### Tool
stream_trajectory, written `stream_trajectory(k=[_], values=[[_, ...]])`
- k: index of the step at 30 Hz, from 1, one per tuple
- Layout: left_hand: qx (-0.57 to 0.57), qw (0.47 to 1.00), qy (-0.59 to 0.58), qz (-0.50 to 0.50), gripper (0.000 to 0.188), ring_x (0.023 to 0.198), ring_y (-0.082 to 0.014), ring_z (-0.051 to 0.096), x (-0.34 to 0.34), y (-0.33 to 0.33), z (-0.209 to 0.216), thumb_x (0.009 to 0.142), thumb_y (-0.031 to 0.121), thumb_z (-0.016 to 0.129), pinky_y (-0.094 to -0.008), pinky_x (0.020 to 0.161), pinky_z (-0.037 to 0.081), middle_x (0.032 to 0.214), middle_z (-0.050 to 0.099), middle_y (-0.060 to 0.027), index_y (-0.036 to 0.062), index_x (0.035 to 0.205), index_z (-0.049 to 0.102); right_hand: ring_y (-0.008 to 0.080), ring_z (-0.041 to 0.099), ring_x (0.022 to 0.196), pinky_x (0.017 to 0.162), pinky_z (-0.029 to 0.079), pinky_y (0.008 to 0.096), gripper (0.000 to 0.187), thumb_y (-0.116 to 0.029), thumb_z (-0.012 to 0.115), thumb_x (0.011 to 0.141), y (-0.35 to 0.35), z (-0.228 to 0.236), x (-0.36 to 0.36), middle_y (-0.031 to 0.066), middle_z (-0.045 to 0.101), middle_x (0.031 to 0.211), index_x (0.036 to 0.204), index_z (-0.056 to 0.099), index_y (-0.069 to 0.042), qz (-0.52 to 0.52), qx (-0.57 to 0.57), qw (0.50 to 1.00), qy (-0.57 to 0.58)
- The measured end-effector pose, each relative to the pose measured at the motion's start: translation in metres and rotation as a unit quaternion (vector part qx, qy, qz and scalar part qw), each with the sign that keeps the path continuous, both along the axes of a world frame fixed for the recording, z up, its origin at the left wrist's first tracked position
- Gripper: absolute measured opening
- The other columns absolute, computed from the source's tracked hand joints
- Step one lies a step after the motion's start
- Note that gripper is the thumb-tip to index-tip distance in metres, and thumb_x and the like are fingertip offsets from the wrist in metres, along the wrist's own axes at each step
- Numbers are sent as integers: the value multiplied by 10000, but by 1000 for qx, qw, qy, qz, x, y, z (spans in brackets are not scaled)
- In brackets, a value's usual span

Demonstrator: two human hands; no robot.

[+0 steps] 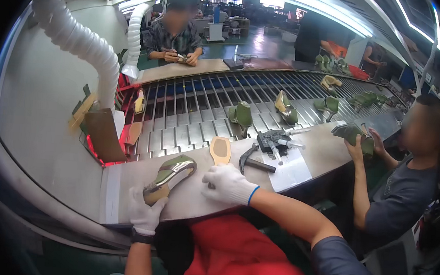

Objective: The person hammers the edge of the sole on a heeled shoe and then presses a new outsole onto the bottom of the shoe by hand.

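My left hand (pixel 145 212), in a white knit glove, is closed on the heel end of a green shoe (pixel 180 166). The shoe lies on its side on the bench, with a shiny metallic band along its lower edge. My right hand (pixel 230 185), gloved in white with a blue cuff, grips the narrow end of a tan shoe sole (pixel 221 149). A greyish patch covers the sole's wide end, which points away from me. Just right of that hand lies a hammer (pixel 259 165) with a dark handle.
Beyond the bench (pixel 188 212) runs a roller conveyor (pixel 181 103) carrying several green shoes (pixel 241 114). A dark block with syringe-like tools (pixel 276 142) sits near white paper (pixel 292 171). At right a person (pixel 403 167) handles a green shoe; another (pixel 173 38) works across the conveyor. White ducting (pixel 83 36) hangs left.
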State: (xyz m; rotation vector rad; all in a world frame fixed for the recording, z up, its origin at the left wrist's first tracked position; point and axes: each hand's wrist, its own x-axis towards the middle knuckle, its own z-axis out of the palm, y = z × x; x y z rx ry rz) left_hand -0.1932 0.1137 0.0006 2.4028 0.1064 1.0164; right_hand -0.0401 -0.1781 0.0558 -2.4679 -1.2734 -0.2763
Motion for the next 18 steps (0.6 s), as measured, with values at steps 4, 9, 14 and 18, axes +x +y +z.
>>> stream_trajectory(k=[4,9,14,18], values=[[-13,1000,18,17,841,1140,-451,648,6,3,-5,727,197,1001,-531,991,539,1252,637,-231,25,1432,576,233,763,815,780,603,398,432,-418,676,1027,30,7,10,147,775,932,1165,777,-21,-112,293,909,272],[20,1000,-9,20,825,1067,-436,669,9,9,3,740,290,1002,-528,900,558,1195,655,-194,57,1413,585,103,448,433,395,382,295,455,-436,618,1129,66,-29,6,-10,517,618,923,668,-33,-159,484,722,469],[14,1000,-16,11,845,1067,-351,709,13,13,-5,696,165,1031,-452,931,598,1198,666,-171,45,1418,609,95,448,432,392,357,303,444,-407,619,1118,52,-17,7,-15,530,623,869,692,-46,-149,459,701,526],[1,1000,-2,6,829,1063,-359,711,8,11,1,726,187,1024,-449,922,602,1205,665,-181,26,1424,606,74,466,479,453,368,277,439,-384,688,1086,45,-28,-5,-22,554,624,831,727,-28,-190,397,766,468]])
